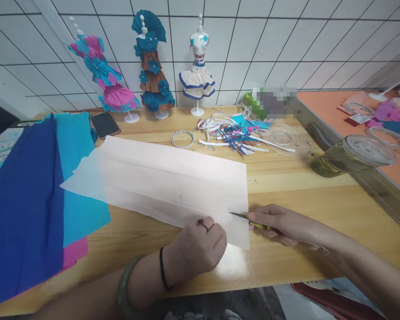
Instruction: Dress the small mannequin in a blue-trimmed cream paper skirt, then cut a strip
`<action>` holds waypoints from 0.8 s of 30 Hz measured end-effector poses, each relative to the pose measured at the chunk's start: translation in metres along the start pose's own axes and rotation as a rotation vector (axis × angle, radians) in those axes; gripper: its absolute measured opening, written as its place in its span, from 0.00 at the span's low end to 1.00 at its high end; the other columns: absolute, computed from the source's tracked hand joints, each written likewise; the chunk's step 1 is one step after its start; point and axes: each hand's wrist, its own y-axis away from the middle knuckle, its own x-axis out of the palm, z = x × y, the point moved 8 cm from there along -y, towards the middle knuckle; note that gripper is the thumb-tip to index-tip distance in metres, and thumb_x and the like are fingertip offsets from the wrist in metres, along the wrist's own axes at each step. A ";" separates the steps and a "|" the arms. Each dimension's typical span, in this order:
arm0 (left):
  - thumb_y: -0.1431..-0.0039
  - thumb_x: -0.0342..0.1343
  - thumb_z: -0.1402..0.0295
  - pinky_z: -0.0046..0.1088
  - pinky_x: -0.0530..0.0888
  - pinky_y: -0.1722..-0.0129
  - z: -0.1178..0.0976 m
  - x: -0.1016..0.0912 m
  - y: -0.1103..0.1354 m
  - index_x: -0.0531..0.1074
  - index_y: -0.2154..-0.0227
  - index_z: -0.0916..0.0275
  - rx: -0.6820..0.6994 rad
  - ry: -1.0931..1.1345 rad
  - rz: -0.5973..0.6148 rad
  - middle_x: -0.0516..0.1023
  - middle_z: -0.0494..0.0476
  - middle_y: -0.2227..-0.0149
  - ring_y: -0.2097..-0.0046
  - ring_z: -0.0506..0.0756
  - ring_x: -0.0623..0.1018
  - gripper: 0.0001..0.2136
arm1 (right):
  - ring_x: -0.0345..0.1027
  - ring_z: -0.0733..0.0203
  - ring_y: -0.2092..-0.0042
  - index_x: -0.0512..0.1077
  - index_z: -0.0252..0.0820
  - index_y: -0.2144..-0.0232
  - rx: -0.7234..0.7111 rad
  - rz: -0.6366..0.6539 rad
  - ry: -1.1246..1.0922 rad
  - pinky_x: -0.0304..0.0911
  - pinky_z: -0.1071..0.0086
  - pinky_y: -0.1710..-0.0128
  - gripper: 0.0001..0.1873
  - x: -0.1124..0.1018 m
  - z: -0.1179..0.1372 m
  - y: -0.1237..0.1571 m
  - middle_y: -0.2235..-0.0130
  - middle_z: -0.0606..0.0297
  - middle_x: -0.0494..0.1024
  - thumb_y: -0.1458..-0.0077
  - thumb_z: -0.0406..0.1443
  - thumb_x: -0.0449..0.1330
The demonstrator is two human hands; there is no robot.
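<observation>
A folded sheet of white crepe paper [160, 180] lies across the middle of the wooden table [286, 186]. My left hand [196, 249] is curled into a fist and presses down on the paper's near edge. My right hand [280, 224] grips a small yellow-handled craft knife [253, 220]. Its blade tip is under the paper's right edge.
Dark blue, teal and pink paper sheets [30, 200] lie at the left. Three small mannequins in paper dresses [153, 66] stand at the back by the tiled wall, with a phone [105, 124], a tape roll [182, 138] and paper scraps [233, 131]. A glass jar [353, 155] lies at the right.
</observation>
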 end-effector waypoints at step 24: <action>0.46 0.47 0.80 0.31 0.62 0.76 0.000 -0.002 0.000 0.61 0.76 0.64 0.013 0.000 -0.006 0.62 0.51 0.78 0.74 0.52 0.65 0.07 | 0.39 0.78 0.87 0.66 0.39 0.73 0.011 -0.013 0.025 0.31 0.79 0.90 0.23 0.000 -0.002 -0.003 0.85 0.79 0.55 0.51 0.55 0.58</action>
